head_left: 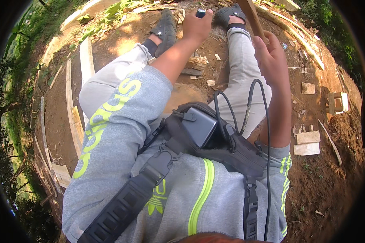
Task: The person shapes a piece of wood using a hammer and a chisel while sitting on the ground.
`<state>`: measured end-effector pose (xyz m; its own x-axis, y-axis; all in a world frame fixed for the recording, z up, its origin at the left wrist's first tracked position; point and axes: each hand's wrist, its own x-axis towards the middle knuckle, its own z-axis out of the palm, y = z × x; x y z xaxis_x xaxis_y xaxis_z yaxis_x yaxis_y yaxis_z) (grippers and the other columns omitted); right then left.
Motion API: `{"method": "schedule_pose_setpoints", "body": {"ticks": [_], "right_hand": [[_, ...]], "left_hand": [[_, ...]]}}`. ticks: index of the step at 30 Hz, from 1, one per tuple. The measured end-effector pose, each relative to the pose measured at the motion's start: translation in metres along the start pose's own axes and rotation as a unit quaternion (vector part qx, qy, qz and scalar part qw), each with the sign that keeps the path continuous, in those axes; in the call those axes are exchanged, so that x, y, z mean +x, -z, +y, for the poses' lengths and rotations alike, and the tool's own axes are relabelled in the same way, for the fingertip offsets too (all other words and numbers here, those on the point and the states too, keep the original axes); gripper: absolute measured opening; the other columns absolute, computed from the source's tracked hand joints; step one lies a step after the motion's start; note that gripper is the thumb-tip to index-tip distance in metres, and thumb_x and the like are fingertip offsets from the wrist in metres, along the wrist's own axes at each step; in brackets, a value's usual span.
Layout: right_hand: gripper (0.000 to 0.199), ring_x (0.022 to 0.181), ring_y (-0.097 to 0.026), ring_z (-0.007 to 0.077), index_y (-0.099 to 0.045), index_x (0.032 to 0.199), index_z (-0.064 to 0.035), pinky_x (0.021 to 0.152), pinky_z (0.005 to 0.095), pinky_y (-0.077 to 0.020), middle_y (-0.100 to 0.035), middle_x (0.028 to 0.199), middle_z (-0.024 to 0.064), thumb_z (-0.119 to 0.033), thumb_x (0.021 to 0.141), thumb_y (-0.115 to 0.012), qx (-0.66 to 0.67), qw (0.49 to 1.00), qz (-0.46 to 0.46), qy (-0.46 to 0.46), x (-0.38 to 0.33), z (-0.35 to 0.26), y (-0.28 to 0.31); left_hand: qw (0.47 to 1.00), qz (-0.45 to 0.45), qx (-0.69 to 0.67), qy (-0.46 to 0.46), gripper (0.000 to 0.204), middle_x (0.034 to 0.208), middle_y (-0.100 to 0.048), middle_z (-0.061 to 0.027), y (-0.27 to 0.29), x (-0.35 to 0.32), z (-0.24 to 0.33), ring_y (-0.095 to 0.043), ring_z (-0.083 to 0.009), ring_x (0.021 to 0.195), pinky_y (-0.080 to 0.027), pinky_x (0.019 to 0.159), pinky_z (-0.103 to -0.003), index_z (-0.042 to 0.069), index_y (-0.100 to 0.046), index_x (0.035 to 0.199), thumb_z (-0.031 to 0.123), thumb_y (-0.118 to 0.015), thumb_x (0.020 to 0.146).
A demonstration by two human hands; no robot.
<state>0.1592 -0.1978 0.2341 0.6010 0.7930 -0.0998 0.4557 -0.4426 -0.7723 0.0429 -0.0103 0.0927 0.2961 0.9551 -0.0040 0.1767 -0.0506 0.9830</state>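
Note:
My left hand (196,29) is closed in a fist around an upright chisel (200,13), whose dark, round-ended handle sticks out above the thumb. Below the fist, a thin shaft points down to a rough, splintered piece of wood (197,62) on the ground between my legs; whether the tip touches it I cannot tell. My right hand (271,58) grips a brown wooden bar (252,18), raised and tilted, its far end cut off by the top of the view.
Long pale planks (86,60) lie along the left. Wood offcuts (307,142) and a small block (308,88) are scattered at right, near a wooden stool-like piece (337,103). A black pouch (231,152) with looping cables (267,121) sits at my waist.

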Motion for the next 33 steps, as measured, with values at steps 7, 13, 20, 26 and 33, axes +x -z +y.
{"method": "schedule_pose_setpoints", "body": {"ticks": [7, 13, 20, 26, 33], "right_hand": [[0.043, 0.065, -0.051, 0.0110, -0.069, 0.107, -0.0009, 0.062, 0.0330, -0.0437, -0.057, 0.071, 0.0015, -0.042, 0.108, -0.057, -0.162, 0.985, -0.066, -0.001, -0.003, -0.070, 0.036], [0.043, 0.067, -0.055, 0.0107, -0.069, 0.106, -0.0017, 0.063, 0.0320, -0.0455, -0.059, 0.072, 0.0003, -0.043, 0.108, -0.056, -0.274, 0.959, -0.070, 0.001, 0.001, -0.072, 0.024], [0.040, 0.058, -0.044, 0.0061, -0.066, 0.108, -0.0034, 0.053, 0.0277, -0.0372, -0.051, 0.068, -0.0040, -0.042, 0.110, -0.056, -0.125, 0.989, -0.073, -0.010, 0.007, -0.058, 0.013], [0.047, 0.062, -0.055, 0.0178, -0.068, 0.104, -0.0003, 0.061, 0.0382, -0.0464, -0.058, 0.071, 0.0066, -0.046, 0.108, -0.057, -0.054, 0.993, -0.076, -0.066, 0.006, -0.070, 0.011], [0.040, 0.060, -0.044, 0.0066, -0.065, 0.100, -0.0031, 0.055, 0.0268, -0.0393, -0.050, 0.071, -0.0039, -0.041, 0.109, -0.057, -0.119, 0.989, -0.083, -0.020, 0.009, -0.068, 0.006]], "left_hand": [[0.999, 0.007, -0.034, -0.015, 0.043, 0.074, -0.071, -0.0173, -0.005, -0.007, 0.011, -0.071, -0.0347, 0.073, -0.055, 0.071, -0.045, -0.002, -0.068, 0.082, 0.039, -0.071, 0.094], [0.999, -0.009, -0.037, 0.008, 0.045, 0.075, -0.072, -0.0197, -0.004, -0.007, 0.011, -0.071, -0.0357, 0.072, -0.055, 0.069, -0.044, -0.004, -0.069, 0.083, 0.040, -0.070, 0.094], [0.999, 0.013, -0.046, -0.018, 0.045, 0.072, -0.071, -0.0185, -0.003, -0.002, 0.002, -0.071, -0.0336, 0.068, -0.054, 0.068, -0.045, -0.004, -0.069, 0.081, 0.039, -0.070, 0.094], [0.997, -0.002, -0.077, -0.002, 0.041, 0.070, -0.071, -0.0159, 0.002, -0.006, 0.002, -0.070, -0.0306, 0.067, -0.054, 0.068, -0.043, -0.001, -0.070, 0.080, 0.038, -0.069, 0.095], [0.996, 0.005, -0.087, 0.010, 0.043, 0.064, -0.067, -0.0114, 0.011, -0.008, -0.001, -0.066, -0.0267, 0.062, -0.053, 0.065, -0.042, 0.000, -0.066, 0.073, 0.037, -0.069, 0.094]]}}
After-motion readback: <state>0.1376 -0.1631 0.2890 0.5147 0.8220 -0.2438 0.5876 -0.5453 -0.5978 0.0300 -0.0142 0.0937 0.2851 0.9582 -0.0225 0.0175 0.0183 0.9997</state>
